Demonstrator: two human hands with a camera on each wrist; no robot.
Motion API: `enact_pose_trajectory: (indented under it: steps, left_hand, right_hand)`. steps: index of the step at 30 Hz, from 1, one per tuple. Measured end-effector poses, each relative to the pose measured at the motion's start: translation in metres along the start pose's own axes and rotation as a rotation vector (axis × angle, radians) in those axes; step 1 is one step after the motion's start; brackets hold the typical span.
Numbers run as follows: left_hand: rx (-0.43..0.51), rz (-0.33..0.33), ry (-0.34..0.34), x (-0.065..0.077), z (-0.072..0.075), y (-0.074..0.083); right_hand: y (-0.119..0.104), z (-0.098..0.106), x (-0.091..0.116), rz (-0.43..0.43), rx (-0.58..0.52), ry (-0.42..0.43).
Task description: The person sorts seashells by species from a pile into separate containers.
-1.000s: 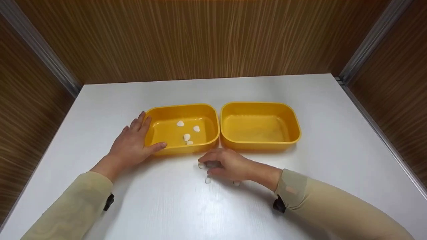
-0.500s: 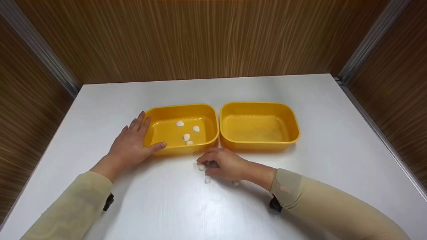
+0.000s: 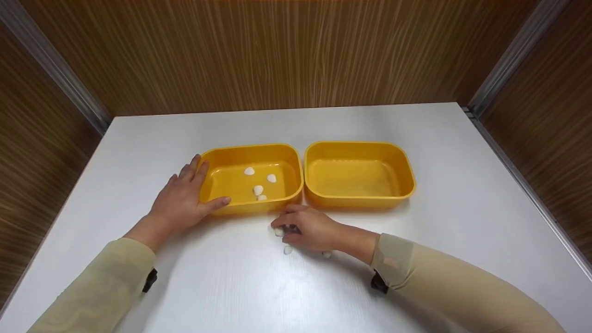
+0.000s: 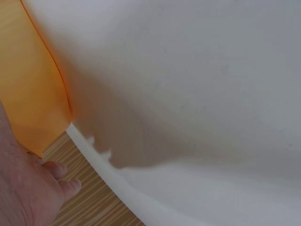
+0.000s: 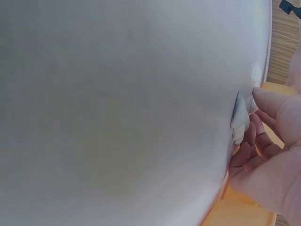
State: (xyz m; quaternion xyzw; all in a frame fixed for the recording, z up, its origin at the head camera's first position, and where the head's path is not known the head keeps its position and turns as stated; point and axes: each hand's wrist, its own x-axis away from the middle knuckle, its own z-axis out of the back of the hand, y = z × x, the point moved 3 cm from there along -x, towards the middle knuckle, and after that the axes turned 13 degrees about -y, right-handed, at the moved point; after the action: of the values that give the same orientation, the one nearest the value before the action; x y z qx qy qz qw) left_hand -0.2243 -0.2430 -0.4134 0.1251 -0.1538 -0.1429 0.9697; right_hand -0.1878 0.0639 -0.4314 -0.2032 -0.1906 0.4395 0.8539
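Two yellow plastic boxes stand side by side in the head view. My left hand [image 3: 180,199] rests on the near left corner of the left box [image 3: 249,205], fingers straight along its left rim and thumb over the front rim. Several small white seashells [image 3: 258,190] lie inside that box. Just in front of the boxes, my right hand [image 3: 314,226] pinches a white seashell [image 3: 278,232] low over the table, thumb and fingers curled. A second seashell [image 3: 288,249] lies below the thumb, and a third seashell [image 3: 327,254] lies by the wrist, partly hidden.
The right box [image 3: 360,202] has no shells showing in it and stands close against the left one. A white table [image 3: 259,291] carries everything. Wood-grain panels [image 3: 296,55] close off the back and sides.
My right hand has shifted slightly left, its fingers closing about the seashell. My left hand stays on the left box.
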Motion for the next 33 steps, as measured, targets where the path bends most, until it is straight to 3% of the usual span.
enact_pose_trajectory:
  steps: [14, 33]
  left_hand:
    - [0.007, -0.010, 0.012, -0.0003, -0.0004, -0.0018]
    - [-0.005, 0.003, -0.005, 0.0008, -0.0003, -0.0009]
  right_hand:
    - [0.0024, -0.0015, 0.0001, 0.040, 0.002, 0.044]
    - [0.0045, -0.0018, -0.0021, 0.037, -0.020, 0.036]
